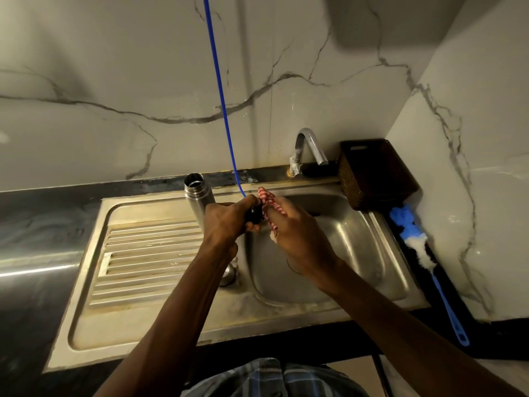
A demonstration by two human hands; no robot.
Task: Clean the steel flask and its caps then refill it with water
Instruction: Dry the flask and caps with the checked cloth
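Item: small round black flask cap (254, 214), held over the steel sink basin (357, 239), betw. both hands.

Risks (judged): wet cap could slip from the fingers & drop into the basin; cause = slick surface plus rubbing force from the cloth. Open tall cylindrical steel flask (197, 197), upright just left of & behind the grip, could be knocked over by the left forearm. Second steel cap (229, 272), below the grip near the left wrist, partly hidden; could roll off the ledge.

Grip: left hand (226, 222) curled round the black cap, fingers closed on it. Right hand (297, 236) closed on a red-and-white striped cloth (267, 200), pressing it against the cap.

Outward: curved chrome tap (307, 147) behind-right of grip; blue-handled bottle brush (423, 253) far right on the counter.
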